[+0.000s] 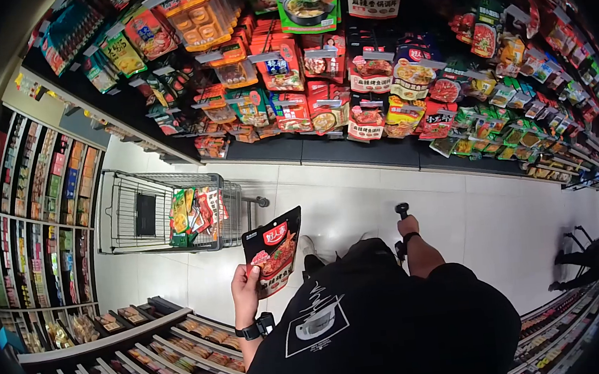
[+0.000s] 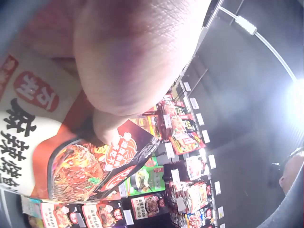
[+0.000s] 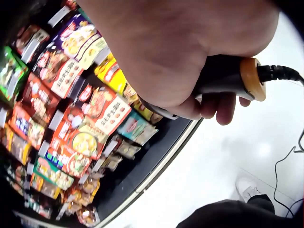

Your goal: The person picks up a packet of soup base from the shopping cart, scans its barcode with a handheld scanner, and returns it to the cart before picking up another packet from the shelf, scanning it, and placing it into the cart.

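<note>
In the head view, my left hand point(image 1: 243, 293) grips a black and red seasoning pouch point(image 1: 275, 253) by its left edge, thumb across the front. The pouch is held up and tilted, its printed face showing a dish. Close up in the left wrist view, the thumb point(image 2: 128, 61) lies over the pouch point(image 2: 28, 137); the other fingers are mostly hidden. My right hand point(image 1: 409, 226) is wrapped round a black handheld device point(image 1: 402, 210). From the right wrist, this device point(image 3: 223, 76) shows an orange band and a cord at its end, fingers point(image 3: 225, 109) curled beneath it.
A wire shopping cart point(image 1: 122, 231) with several packets point(image 1: 198, 213) in it stands at the left. Hanging seasoning pouches point(image 1: 368, 74) fill the rack ahead. Stocked shelves point(image 1: 137, 372) run behind and to the left. Another person point(image 1: 591, 258) is at the far right.
</note>
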Available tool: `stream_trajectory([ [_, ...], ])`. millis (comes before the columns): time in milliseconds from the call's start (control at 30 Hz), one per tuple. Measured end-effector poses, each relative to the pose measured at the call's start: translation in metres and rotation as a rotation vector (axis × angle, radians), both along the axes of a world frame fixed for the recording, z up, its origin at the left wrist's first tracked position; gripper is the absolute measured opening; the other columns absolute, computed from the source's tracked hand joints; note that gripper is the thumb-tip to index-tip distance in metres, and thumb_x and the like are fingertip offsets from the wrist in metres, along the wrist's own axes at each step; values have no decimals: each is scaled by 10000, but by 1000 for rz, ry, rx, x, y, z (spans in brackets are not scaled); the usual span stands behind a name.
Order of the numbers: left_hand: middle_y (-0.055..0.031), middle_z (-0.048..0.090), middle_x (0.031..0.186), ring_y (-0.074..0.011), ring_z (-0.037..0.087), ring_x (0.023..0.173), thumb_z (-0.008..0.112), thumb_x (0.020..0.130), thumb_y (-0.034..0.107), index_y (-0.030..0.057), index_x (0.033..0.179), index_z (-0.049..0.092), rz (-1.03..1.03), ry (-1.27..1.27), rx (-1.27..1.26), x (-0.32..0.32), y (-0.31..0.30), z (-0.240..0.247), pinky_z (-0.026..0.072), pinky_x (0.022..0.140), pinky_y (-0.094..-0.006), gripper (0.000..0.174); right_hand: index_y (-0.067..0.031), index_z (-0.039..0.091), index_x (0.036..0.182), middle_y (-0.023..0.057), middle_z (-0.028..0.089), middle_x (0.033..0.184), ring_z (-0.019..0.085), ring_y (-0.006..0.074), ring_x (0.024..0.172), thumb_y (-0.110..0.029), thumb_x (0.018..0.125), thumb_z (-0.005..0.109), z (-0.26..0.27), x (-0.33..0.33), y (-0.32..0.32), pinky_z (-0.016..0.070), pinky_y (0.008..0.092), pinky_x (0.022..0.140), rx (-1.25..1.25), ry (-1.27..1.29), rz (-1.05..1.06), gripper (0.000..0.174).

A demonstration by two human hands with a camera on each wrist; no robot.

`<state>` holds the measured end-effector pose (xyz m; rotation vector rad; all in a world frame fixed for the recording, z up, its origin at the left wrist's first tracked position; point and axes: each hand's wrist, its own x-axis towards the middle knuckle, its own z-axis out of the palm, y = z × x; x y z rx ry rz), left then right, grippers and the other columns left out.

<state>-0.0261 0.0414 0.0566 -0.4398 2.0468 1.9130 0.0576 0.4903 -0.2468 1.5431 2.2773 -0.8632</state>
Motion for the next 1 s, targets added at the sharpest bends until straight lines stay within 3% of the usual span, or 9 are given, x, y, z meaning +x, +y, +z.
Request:
stream_trajectory([
  [133,58,493,674,-15,370,528,543,931,189,66,837,526,60,10,19,5,-17,3,324,479,-177,155,-14,610,971,216,641,966,609,376,940,-166,762,552,8,-56,-48,485,447,820,-46,40,314,264],
  [267,62,490,677,-14,389,534,538,933,197,75,850,524,81,36,-15,8,-32,5,383,490,-179,149,-32,604,1000,214,645,913,613,370,905,-130,732,537,13,-97,-94,483,446,803,-77,111,582,293],
  [467,70,459,657,-13,404,535,526,938,221,97,860,513,136,16,-14,11,-49,8,469,487,-215,148,-69,604,1053,194,649,941,619,347,913,-127,742,536,12,-119,-135,484,434,816,-119,47,839,324],
  [733,70,440,637,-8,369,507,550,930,245,89,841,513,163,7,-15,4,-69,-4,353,430,-178,183,-53,600,992,180,650,934,618,338,923,-112,767,511,3,-103,-134,481,429,816,-103,-37,812,249],
  [867,65,464,657,-7,376,518,546,933,232,87,844,514,42,43,-2,-16,-71,-9,348,429,-179,174,-48,598,996,185,649,936,621,338,920,-118,767,516,7,-91,-124,480,431,816,-128,-50,710,253],
  [933,-16,592,844,-85,569,706,516,941,223,68,908,511,-56,-61,25,-30,-70,-10,533,557,-292,158,-44,596,1000,196,647,934,620,346,917,-127,764,521,12,-83,-119,481,435,813,-134,-54,639,260],
  [1000,8,569,793,-61,542,656,514,940,224,75,909,514,-109,-22,17,-43,-63,-16,523,535,-286,152,-44,599,1003,196,647,942,618,350,922,-129,782,514,27,-71,-113,483,436,814,-123,-40,589,251],
])
